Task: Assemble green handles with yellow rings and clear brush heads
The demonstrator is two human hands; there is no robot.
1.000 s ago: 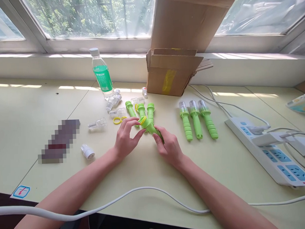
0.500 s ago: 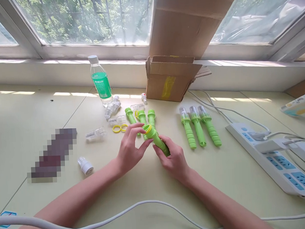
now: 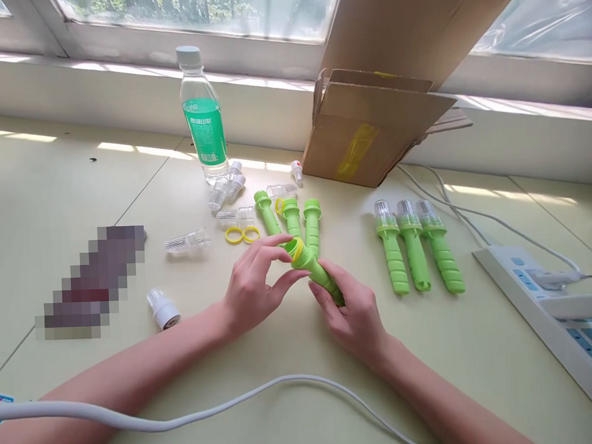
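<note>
1. Biggest first: pale yellow-green tabletop [image 3: 291,352], everything's on or above it.
2. Brown cardboard box w/ yellow tape [image 3: 392,134], flaps up, at the back by the window ledge.
3. Long white plastic power strip w/ blue sockets [image 3: 532,312], far R, stuff plugged in.
4. Dark oblong thing [image 3: 94,281] on the L, pixelated, can't tell what.
5. Clear plastic bottle w/ green label + white cap [image 3: 205,134], upright at the back.
6. Hands: R hand [image 3: 352,311] wraps the lower end of the held handle. L hand [image 3: 254,285] pinches its mouth end btwn thumb + fingertips.
7. Three green plastic handles w/ clear caps on [image 3: 414,257], side by side in a row, R of the hands.
8. The held one: green ribbed plastic handle [image 3: 317,272], tilted, open mouth up toward the L, btwn both hands, approx center.
9. Three capless green plastic handles [image 3: 292,219], lying just behind it, partly hidden.
10. Loose clear plastic caps [image 3: 187,242], scattered L + behind.
11. White ribbed plastic fitting [image 3: 164,309], near the L forearm.
12. Thin yellow ring [image 3: 297,250] around the held handle's mouth, slanted; can't tell if fully seated. Two loose yellow rings [image 3: 243,235] lie touching nearby.
</note>
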